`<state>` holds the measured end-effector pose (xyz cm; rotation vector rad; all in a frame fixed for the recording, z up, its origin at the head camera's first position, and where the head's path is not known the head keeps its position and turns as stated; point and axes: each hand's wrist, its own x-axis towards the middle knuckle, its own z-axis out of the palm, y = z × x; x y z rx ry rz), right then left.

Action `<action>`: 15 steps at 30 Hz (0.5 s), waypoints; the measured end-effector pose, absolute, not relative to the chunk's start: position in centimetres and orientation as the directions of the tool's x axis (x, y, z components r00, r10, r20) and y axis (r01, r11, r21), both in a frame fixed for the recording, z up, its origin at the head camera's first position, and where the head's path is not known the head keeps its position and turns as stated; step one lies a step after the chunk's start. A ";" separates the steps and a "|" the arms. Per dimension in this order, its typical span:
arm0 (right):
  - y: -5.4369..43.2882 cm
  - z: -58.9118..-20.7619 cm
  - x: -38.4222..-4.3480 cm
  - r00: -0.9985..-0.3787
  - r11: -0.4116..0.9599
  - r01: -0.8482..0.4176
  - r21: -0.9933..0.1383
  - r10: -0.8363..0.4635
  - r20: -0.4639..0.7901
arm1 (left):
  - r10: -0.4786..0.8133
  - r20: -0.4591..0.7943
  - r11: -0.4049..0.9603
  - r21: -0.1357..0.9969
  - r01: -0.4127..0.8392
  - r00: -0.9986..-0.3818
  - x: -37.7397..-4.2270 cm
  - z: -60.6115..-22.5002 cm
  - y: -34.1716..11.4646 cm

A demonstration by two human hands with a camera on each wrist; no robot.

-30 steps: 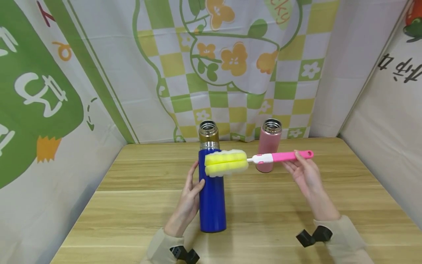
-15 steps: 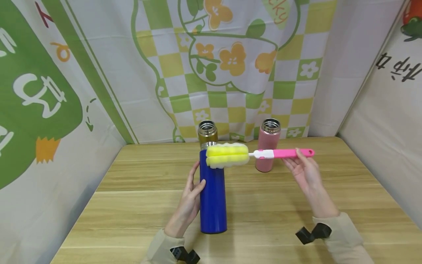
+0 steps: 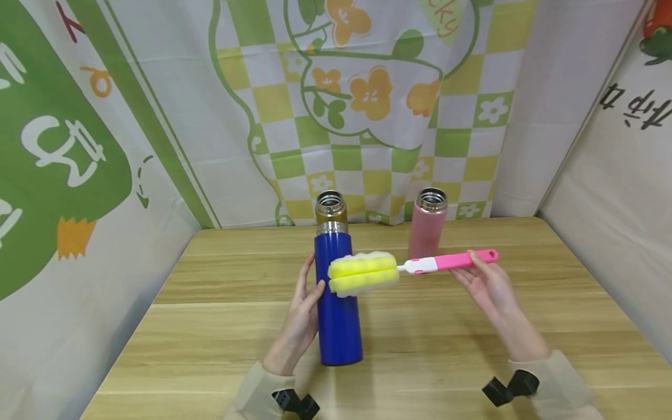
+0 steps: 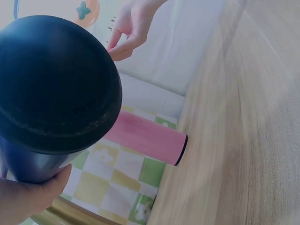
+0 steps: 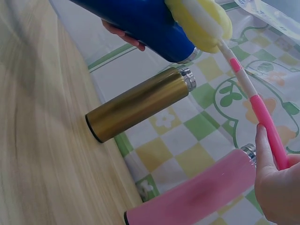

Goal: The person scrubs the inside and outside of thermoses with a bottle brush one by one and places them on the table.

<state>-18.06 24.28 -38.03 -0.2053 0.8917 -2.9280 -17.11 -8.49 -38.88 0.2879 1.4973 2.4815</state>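
Note:
My left hand (image 3: 300,318) grips a blue thermos bottle (image 3: 340,332) around its side. The bottle is held up off the table, its dark base (image 4: 56,84) filling much of the left wrist view. Between thumb and fingers, my right hand (image 3: 490,286) holds the pink handle (image 3: 462,260) of a bottle brush. Its yellow and white sponge head (image 3: 363,274) points left and overlaps the front of the blue bottle in the head view. In the right wrist view the sponge (image 5: 201,23) shows beside the bottle's upper part, outside its mouth.
A gold thermos (image 5: 140,105) stands at the back of the wooden table (image 3: 210,338), partly hidden behind the blue one in the head view. To its right stands a pink thermos (image 3: 426,227), uncapped. Printed cloth (image 3: 378,169) hangs behind and on both sides.
The brush rose slightly, then dropped lower across the blue bottle, tilting a little with its handle end higher. The blue bottle shifted up slightly, and its steel neck shows again.

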 end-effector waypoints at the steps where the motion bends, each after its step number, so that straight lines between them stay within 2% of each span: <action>1: 24.3 -38.1 -18.0 -0.988 -0.819 0.034 -0.573 -0.116 0.107 | 0.290 0.050 -0.455 0.886 -0.092 -0.956 -17.1 -38.9 -8.5; 15: 24.2 -38.6 -16.6 -0.969 -0.727 0.047 -0.685 -0.201 0.146 | 0.247 0.066 -0.484 0.873 -0.064 -0.967 -17.6 -39.2 -8.8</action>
